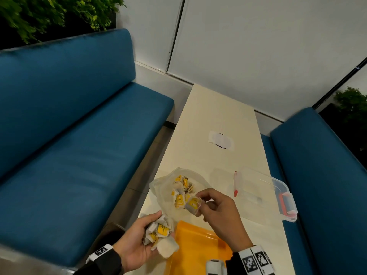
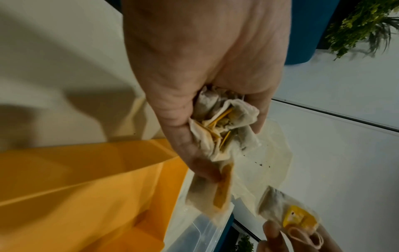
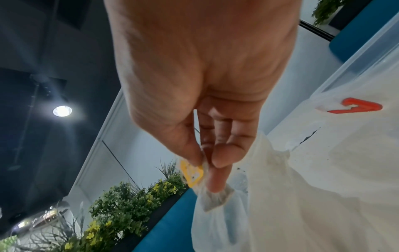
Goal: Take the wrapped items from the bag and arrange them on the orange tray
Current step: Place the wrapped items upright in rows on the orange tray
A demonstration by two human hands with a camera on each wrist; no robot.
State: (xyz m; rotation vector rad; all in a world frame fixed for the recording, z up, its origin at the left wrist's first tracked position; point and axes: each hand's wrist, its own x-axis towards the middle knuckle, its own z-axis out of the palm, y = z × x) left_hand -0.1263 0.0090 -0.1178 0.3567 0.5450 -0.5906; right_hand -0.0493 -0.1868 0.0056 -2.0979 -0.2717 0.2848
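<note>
A cream table (image 1: pixel 218 116) between blue benches. Beyond the orange tray (image 1: pixel 190 235), the right hand (image 1: pixel 218 211) pinches one wrapped item (image 1: pixel 191 204) over the bag (image 1: pixel 166 187); the left hand (image 1: pixel 137 241) cups a bunch (image 1: pixel 158 231). Best lowered gently, spaced apart.

The left hand (image 2: pixel 200 71) fills the upper middle of the left wrist view, its fingers curled round a crumpled bunch of white paper-wrapped items with yellow tags (image 2: pixel 224 126); one wrapped piece with a yellow strip (image 2: pixel 213 194) hangs below the thumb; beneath and to the left lies the orange plastic tray (image 2: pixel 71 196), a clear plastic container (image 2: pixel 200 233) just beside it; at the lower right the right hand (image 2: pixel 302 237) pinches a single white wrapped item with a yellow label (image 2: pixel 285 208); behind it a translucent plastic bag (image 2: pixel 274 163) rests on the pale table (image 2: pixel 54 51).
</note>
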